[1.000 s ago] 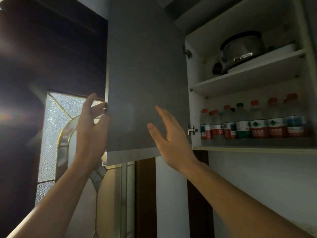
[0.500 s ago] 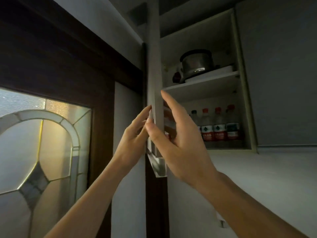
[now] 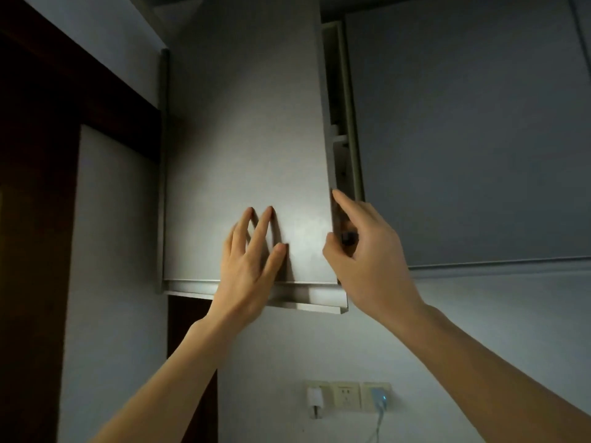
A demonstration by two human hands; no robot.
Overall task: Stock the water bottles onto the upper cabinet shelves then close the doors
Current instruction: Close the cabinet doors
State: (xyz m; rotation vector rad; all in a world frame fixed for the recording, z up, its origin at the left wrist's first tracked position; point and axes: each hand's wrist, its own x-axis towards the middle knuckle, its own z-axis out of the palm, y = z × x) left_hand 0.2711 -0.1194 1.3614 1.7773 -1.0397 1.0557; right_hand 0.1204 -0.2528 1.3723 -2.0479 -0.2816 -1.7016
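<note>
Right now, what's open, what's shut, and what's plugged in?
Left cabinet door: almost shut, a narrow gap left on its right edge.
Right cabinet door: shut.
Left hand: fingers straight, pressing the door front.
Right hand: curled round the door's free edge.
White plug: in its socket.
Middle socket: empty.
Blue-lit plug: plugged in.

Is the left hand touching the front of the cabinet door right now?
Touching. The head view shows the left hand spread on the cabinet door, straight fingertips pressed against its grey face, each meeting its own shadow with no gap.
</note>
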